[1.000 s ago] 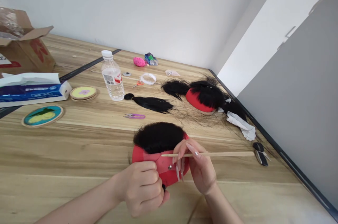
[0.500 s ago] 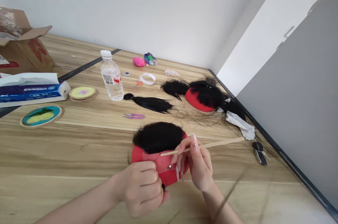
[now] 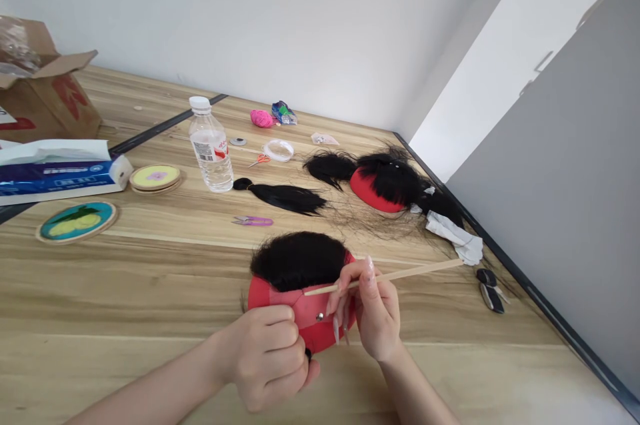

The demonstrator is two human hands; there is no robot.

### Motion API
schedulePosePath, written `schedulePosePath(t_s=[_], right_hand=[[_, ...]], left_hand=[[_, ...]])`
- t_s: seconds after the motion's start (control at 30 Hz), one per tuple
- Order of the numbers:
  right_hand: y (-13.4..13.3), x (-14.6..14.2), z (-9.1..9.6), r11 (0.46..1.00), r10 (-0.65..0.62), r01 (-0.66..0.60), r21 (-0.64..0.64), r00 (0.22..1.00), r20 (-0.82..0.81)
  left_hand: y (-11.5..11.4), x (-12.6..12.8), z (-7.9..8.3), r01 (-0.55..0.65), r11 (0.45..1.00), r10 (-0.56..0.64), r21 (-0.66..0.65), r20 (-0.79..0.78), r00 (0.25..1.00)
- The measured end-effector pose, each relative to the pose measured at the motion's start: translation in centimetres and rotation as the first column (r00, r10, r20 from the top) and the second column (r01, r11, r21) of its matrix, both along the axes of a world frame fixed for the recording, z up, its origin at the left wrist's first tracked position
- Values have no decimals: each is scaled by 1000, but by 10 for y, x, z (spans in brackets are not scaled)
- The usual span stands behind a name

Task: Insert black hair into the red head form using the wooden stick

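A red dome-shaped form (image 3: pixel 326 339) sits on the table in front of me, with short black hair (image 3: pixel 300 258) over its far side. Pinkish netting (image 3: pixel 306 305) covers part of its near face, and a small silvery ball shows there. My right hand (image 3: pixel 373 308) pinches a slim, pale wooden stick (image 3: pixel 415 271), shaped like a chopstick. Its narrow end points left at the netting, near the hair's edge; any fine tip is too small to see. Closed in a fist against the form's near left side is my left hand (image 3: pixel 273 358), with a bit of black hair (image 3: pixel 308 353) showing between its fingers.
Beyond the form lie purple thread snips (image 3: pixel 253 221), a black hair bundle (image 3: pixel 287 197) and a water bottle (image 3: pixel 213 151). Another red form with hair (image 3: pixel 373 191) and crumpled tissue (image 3: pixel 457 235) are at right. Embroidery hoops (image 3: pixel 77 221), tissues (image 3: pixel 55 171) and a carton (image 3: pixel 55 101) stand left.
Both hands keep nearly the same pose on the form. The stick has barely shifted, and the view has moved very slightly.
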State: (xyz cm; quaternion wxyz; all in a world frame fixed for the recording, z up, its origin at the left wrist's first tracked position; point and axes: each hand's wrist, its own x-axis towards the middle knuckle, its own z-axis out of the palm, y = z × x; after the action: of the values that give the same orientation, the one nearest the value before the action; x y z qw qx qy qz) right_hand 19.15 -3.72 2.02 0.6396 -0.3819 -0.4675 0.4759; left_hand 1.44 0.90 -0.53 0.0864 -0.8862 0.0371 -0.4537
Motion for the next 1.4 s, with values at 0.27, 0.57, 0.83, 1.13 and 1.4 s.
schedulePosePath(t_s=[0.27, 0.57, 0.83, 1.13, 1.4], right_hand=[[0, 0, 2, 999, -32, 32, 3, 999, 25], [-1, -1, -1, 999, -18, 19, -27, 1000, 11], [0, -2, 0, 998, -52, 53, -42, 998, 20], [0, -1, 0, 998, -59, 58, -28, 996, -66], [9, 6, 6, 986, -145, 146, -81, 989, 25]], left_hand=[[0, -1, 0, 1, 1000, -1, 0, -25, 1000], [1, -2, -4, 12, 1000, -12, 13, -14, 1000], [-3, -2, 0, -9, 1000, 8, -7, -27, 1000], [-2, -2, -2, -29, 1000, 29, 11, -22, 999], [-4, -3, -3, -51, 998, 49, -47, -44, 998]])
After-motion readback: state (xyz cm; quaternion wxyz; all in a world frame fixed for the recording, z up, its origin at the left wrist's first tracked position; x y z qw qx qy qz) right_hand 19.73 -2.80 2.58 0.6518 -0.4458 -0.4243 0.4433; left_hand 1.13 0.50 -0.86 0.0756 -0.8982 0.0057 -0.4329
